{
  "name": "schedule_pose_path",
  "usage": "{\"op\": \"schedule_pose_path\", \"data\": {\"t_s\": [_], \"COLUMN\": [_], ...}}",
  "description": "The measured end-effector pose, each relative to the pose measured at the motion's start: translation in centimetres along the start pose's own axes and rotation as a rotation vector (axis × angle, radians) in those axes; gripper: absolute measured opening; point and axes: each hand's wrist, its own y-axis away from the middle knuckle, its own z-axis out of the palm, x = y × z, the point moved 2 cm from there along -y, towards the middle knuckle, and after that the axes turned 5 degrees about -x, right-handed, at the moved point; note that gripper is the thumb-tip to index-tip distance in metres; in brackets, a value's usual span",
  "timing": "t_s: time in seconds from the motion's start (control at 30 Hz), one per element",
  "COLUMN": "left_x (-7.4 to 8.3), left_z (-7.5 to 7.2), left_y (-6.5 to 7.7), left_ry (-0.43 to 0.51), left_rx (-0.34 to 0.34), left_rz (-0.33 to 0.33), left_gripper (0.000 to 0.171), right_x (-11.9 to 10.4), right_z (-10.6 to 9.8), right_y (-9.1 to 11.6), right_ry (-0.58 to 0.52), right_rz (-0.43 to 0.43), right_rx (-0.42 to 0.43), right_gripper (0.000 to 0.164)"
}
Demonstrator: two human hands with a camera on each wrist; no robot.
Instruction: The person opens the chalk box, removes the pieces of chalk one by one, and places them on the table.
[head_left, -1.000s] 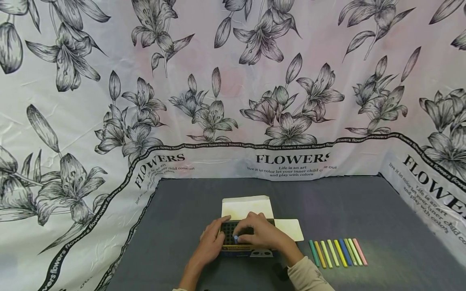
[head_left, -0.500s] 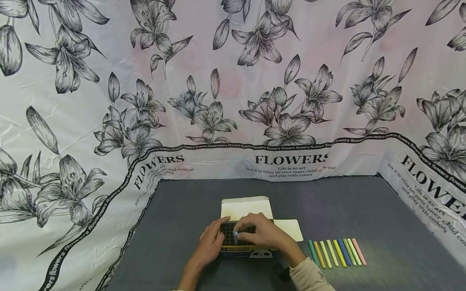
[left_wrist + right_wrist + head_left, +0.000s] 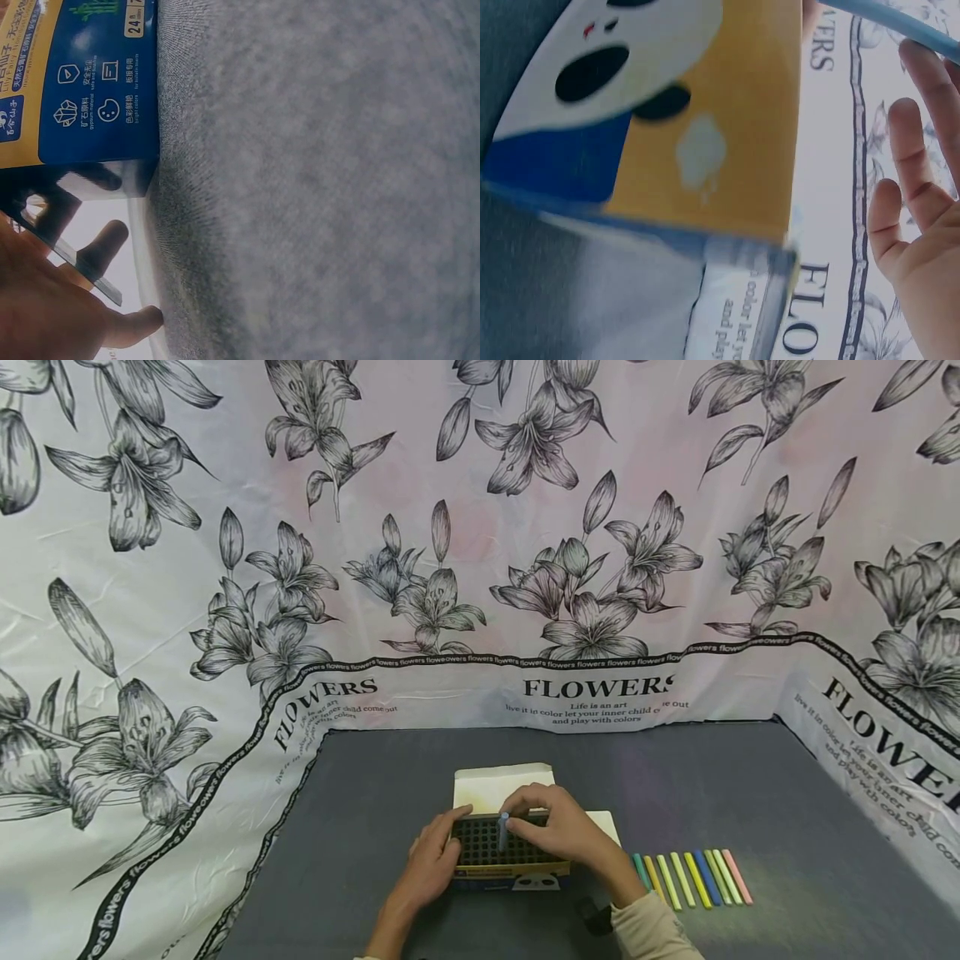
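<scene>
A chalk box (image 3: pixel 513 870) stands with its lid flaps folded out, showing a black insert with rows of round holes. My right hand (image 3: pixel 558 828) pinches a light blue chalk stick (image 3: pixel 502 835) between thumb and index finger, upright over the insert. In the right wrist view the stick (image 3: pixel 900 24) shows at top right, its other fingers loosely extended. On the box's left side rests my left hand (image 3: pixel 432 858), index finger along the edge towards the far corner. The left wrist view has that hand (image 3: pixel 52 307) with outstretched fingers beside a side flap (image 3: pixel 90 276).
Right of the box, several chalk sticks (image 3: pixel 705 878) lie in a row: green, orange, yellow, blue and pink. A small dark object (image 3: pixel 595 916) sits near the right sleeve (image 3: pixel 654 928). Flower-printed cloth (image 3: pixel 592 693) hangs behind the grey tabletop (image 3: pixel 360 793).
My right hand has shifted right and slightly up with the blue chalk stick, which now shows more of its length above the insert. The left hand stays on the box.
</scene>
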Motion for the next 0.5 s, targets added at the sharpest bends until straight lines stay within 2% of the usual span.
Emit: {"op": "schedule_pose_path", "data": {"t_s": [0.2,0.5], "left_x": [0.0,0.0], "left_z": [-0.1,-0.1], "left_y": [-0.1,-0.1], "left_ry": [0.013,0.005], "left_rx": [-0.013,-0.014], "left_rz": [-0.009,-0.007], "left_gripper": [0.056,0.056], "right_x": [0.4,1.0], "right_z": [-1.3,-2.5], "right_y": [1.1,2.8], "right_ry": [0.026,0.033], "right_rz": [0.057,0.149], "right_rx": [0.092,0.176], "right_gripper": [0.01,0.011]}}
